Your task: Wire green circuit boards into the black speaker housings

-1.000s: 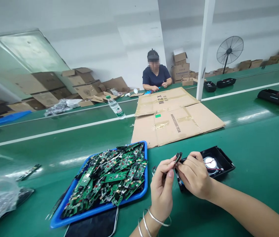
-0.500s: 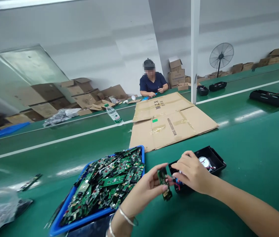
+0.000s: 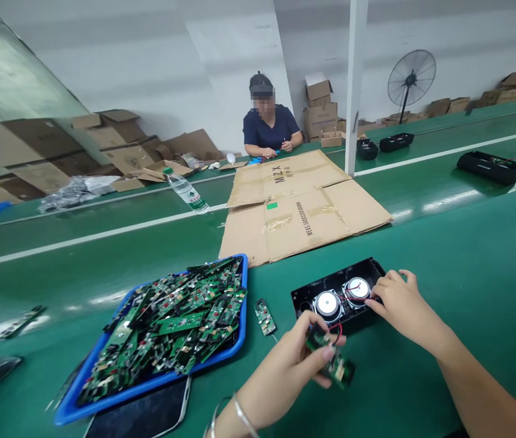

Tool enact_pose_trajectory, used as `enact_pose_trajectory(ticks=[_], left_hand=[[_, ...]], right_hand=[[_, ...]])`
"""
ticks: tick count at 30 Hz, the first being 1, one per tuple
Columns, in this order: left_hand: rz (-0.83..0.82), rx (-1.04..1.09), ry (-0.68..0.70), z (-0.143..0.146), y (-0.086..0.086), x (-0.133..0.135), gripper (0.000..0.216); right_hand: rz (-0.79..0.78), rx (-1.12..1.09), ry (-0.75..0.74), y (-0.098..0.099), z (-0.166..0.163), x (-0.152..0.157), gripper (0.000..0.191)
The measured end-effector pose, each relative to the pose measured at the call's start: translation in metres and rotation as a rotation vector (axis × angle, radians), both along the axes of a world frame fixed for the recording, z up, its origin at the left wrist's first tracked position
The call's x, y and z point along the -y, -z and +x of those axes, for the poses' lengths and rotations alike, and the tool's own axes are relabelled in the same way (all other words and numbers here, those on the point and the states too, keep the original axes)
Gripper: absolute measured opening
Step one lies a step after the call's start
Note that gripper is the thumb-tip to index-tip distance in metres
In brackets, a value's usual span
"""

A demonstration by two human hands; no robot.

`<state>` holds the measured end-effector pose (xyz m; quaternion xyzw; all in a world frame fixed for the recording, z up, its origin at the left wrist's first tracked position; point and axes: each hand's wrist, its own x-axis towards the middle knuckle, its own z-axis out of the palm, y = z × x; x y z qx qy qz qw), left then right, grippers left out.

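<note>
My left hand (image 3: 301, 353) grips a green circuit board (image 3: 338, 365) in front of a black speaker housing (image 3: 303, 298). Red wires (image 3: 338, 333) run from the board toward the housing. Two round silver-white speakers (image 3: 328, 304) sit side by side inside the housing. My right hand (image 3: 406, 310) is at the housing's right end, thumb and forefinger closed on a thin red wire (image 3: 352, 298) stretched over the speakers. Its other fingers rest over the wall. Another small circuit board (image 3: 264, 317) lies on the green table, left of the housing.
A blue tray (image 3: 244, 316) heaped with circuit boards stands at left, partly over a dark phone (image 3: 148, 410). Flattened cardboard (image 3: 303, 213) lies ahead, beside a water bottle (image 3: 187, 191). Across the table sits a person (image 3: 269, 128). More black housings (image 3: 490, 168) stand at right.
My right hand has moved right, from the housing's near-left part to its right end, uncovering both speakers. My left hand has brought the circuit board lower and slightly right, tilting it.
</note>
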<state>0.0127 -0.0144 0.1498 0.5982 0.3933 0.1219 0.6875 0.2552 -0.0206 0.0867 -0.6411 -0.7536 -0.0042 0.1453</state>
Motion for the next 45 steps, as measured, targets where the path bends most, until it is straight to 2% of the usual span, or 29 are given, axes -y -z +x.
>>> enact_pose_trajectory(ticks=[5, 9, 12, 16, 20, 23, 26, 30, 33, 37, 42, 45], left_hand=[[0.462, -0.268, -0.154, 0.036, -0.003, -0.02, 0.018], [0.641, -0.365, -0.142, 0.039, 0.002, -0.03, 0.019], [0.668, -0.37, -0.118, 0.037, 0.004, -0.035, 0.018], [0.665, -0.349, -0.114, 0.035, 0.007, -0.042, 0.02], [0.626, -0.284, -0.117, 0.033, 0.01, -0.046, 0.028], [0.621, -0.282, -0.11, 0.032, 0.013, -0.047, 0.032], [0.635, -0.335, -0.106, 0.032, 0.013, -0.048, 0.035], [0.656, -0.363, -0.118, 0.032, 0.011, -0.049, 0.032], [0.68, -0.362, -0.111, 0.031, 0.01, -0.051, 0.025], [0.681, -0.338, -0.117, 0.03, 0.011, -0.052, 0.021], [0.673, -0.319, -0.116, 0.029, 0.013, -0.053, 0.016], [0.656, -0.298, -0.118, 0.029, 0.014, -0.053, 0.017]], right_hand=[[0.067, -0.045, 0.045, 0.013, -0.005, -0.003, 0.008], [0.151, -0.075, 0.069, 0.016, -0.016, -0.002, 0.019], [0.241, -0.155, 0.042, 0.012, -0.029, 0.0, 0.024], [0.285, -0.395, -0.144, 0.01, -0.044, 0.0, 0.016], [0.208, -0.668, -0.238, 0.011, -0.048, -0.002, 0.012], [0.087, -0.768, -0.248, 0.013, -0.048, -0.003, 0.014], [0.053, -0.793, -0.169, 0.014, -0.048, -0.003, 0.016], [0.129, -0.761, -0.047, 0.016, -0.046, -0.004, 0.013], [0.192, -0.673, -0.014, 0.015, -0.043, -0.006, 0.016], [0.198, -0.61, 0.029, 0.014, -0.041, -0.008, 0.017], [0.183, -0.62, -0.067, 0.013, -0.042, -0.008, 0.012], [0.057, -0.733, -0.085, 0.009, -0.036, -0.009, 0.016]])
